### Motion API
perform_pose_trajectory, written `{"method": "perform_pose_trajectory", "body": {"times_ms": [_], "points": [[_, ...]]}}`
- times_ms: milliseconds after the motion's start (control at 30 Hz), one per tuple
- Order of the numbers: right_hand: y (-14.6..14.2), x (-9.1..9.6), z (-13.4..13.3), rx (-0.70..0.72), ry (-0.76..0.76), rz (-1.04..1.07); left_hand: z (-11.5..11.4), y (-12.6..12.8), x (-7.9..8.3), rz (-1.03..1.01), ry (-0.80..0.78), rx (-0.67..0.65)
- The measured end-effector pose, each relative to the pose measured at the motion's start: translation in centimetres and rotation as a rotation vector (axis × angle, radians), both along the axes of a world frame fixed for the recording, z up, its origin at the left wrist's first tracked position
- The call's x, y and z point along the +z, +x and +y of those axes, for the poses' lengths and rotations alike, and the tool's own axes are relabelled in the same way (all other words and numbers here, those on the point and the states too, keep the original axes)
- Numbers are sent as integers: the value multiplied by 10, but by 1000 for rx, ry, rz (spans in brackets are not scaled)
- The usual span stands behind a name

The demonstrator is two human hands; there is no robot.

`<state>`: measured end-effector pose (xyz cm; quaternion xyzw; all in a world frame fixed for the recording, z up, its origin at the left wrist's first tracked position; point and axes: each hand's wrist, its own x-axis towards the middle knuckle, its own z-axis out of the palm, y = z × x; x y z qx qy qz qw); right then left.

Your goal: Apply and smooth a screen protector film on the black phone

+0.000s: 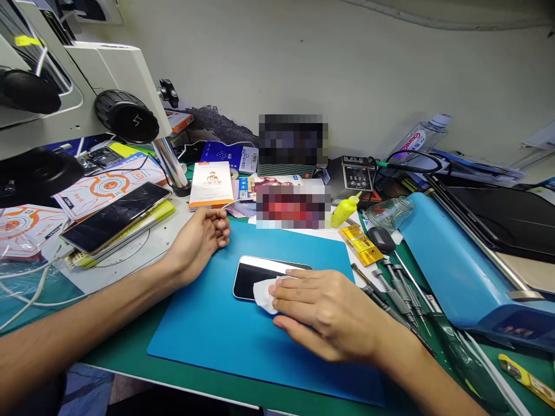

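A smartphone (249, 277) with a dark screen and light rim lies face up on the blue mat (208, 341). Over its right part is my right hand (325, 312), pressing a crumpled white wipe (262, 294) flat against the glass with its fingertips. The hand hides much of the phone's right half and part of the wipe. To the left of the phone, my left hand (199, 242) rests at the mat's left edge. It is on its side, fingers loosely curled and palm partly showing, with nothing visible in it.
A microscope (125, 98) overhangs the left side, above another phone (117, 216) on a yellow-edged block. Boxes, including a white-and-orange box (211, 184), stand behind the mat. Screwdrivers (401, 289), a yellow bottle (346, 210), a glass jar (390, 214) and a blue machine (455, 260) line the right.
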<state>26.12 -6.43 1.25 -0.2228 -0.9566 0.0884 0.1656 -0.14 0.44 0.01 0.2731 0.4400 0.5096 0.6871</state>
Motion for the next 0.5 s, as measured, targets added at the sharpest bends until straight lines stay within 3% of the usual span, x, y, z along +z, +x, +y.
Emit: {"method": "perform_pose_trajectory", "body": {"times_ms": [133, 300, 500], "points": [[2, 2, 2, -113, 69, 0, -1, 1, 1, -1, -1, -5], [1, 4, -3, -7, -29, 3, -1, 1, 0, -2, 1, -1], [6, 3, 4, -118, 56, -11, 0, 0, -1, -2, 6, -10]]}}
